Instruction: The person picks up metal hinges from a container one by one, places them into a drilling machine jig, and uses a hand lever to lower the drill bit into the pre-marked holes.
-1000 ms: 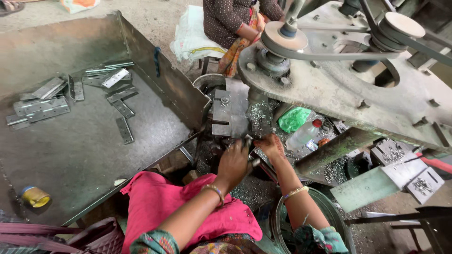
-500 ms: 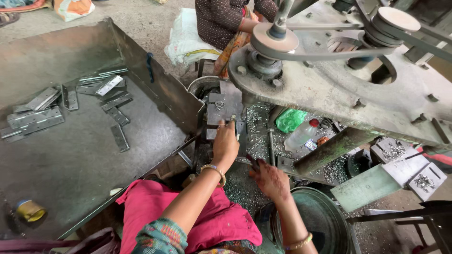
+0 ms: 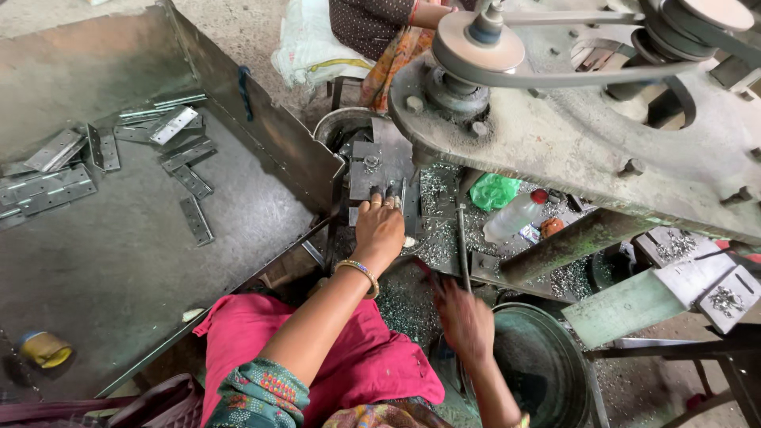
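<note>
My left hand (image 3: 379, 231) reaches forward to the steel die block (image 3: 372, 162) of a belt-driven press (image 3: 555, 135). Its fingertips are closed on a small metal piece held against the block, and the piece is mostly hidden under them. A bangle sits on that wrist. My right hand (image 3: 464, 317) is blurred with motion, low beside the rim of a round metal pan (image 3: 547, 349). What it holds, if anything, cannot be made out. A pink cloth (image 3: 261, 341) covers my lap.
A big steel tray (image 3: 119, 261) on the left holds several flat hinge plates (image 3: 55, 182) and a yellow tape roll (image 3: 43, 349). Metal chips, a green bag (image 3: 493, 190) and a plastic bottle (image 3: 515, 215) lie under the press arm. Another person (image 3: 380, 24) sits behind the machine.
My left hand has gone forward from the chip heap to the die block. My right hand has dropped back toward the round pan. The view has tilted slightly.
</note>
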